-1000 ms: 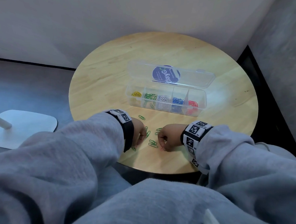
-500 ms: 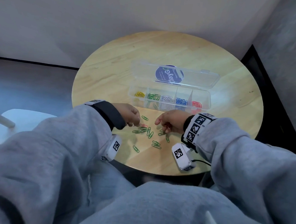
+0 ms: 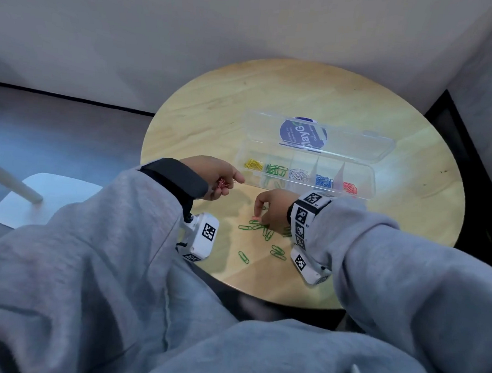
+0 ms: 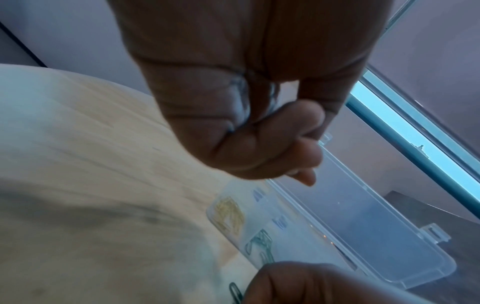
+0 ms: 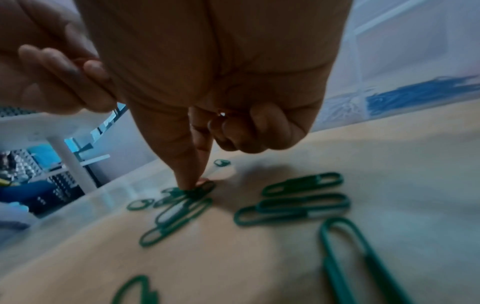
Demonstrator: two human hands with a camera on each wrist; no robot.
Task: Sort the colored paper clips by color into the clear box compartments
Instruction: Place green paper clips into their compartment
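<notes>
A clear box (image 3: 366, 176) lies open on the round wooden table (image 3: 214, 112), with yellow, green, white, blue and red clips in separate compartments. My left hand (image 3: 227, 185) hovers by the box's left end, fingers curled round a few red paper clips (image 3: 221, 182); in the left wrist view the left hand (image 4: 285, 144) is a closed fist. My right hand (image 3: 257, 216) reaches down into the loose green clips (image 3: 266, 232). In the right wrist view the right hand (image 5: 194, 181) pinches a red clip (image 5: 206, 180) against the table with thumb and forefinger, amid the green clips (image 5: 291, 209).
The box lid (image 3: 357, 144) lies flat behind the compartments. More green clips (image 3: 278, 251) are scattered toward the table's near edge, just above my lap. A white stand base (image 3: 51, 197) sits on the floor to the left. Walls close in behind and to the right.
Both hands came forward from the table's near edge to the clip pile. The left hand then lifted away toward the box with red clips, while the right fingertips dropped onto a red clip.
</notes>
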